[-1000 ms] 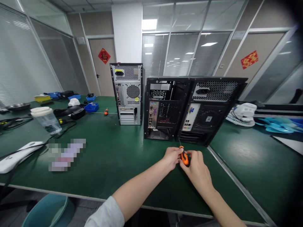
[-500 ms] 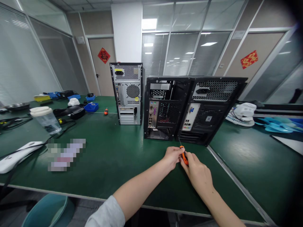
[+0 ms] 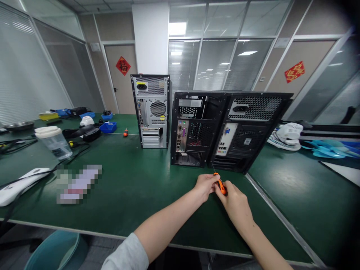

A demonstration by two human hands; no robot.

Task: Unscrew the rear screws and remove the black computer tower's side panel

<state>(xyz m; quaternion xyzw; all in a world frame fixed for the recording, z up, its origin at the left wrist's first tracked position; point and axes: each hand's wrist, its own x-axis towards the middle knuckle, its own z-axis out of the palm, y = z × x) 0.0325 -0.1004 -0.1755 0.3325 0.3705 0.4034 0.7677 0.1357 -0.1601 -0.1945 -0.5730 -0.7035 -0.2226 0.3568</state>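
Both hands meet on an orange-and-black screwdriver [image 3: 221,186] in front of the right-hand black computer case [image 3: 250,131]. Its thin shaft points up at the lower left corner of that case's back panel; whether the tip sits in a screw is too small to tell. My left hand [image 3: 205,185] pinches the front of the handle near the shaft. Round the rear of the handle, my right hand [image 3: 234,200] has its fingers closed. A second black case [image 3: 194,131], with an open upper bay, stands directly left of the first.
A silver-backed computer case [image 3: 153,112] stands further left. On the green table [image 3: 135,198] are a small orange screwdriver [image 3: 125,132], a blue tray [image 3: 108,128], a lidded cup [image 3: 54,142] and a white power strip [image 3: 24,185]. A teal bin [image 3: 56,251] stands below the edge.
The screwdriver's handle end and my right hand have shifted slightly, with the handle lying more tilted to the right. My left hand stays in place.
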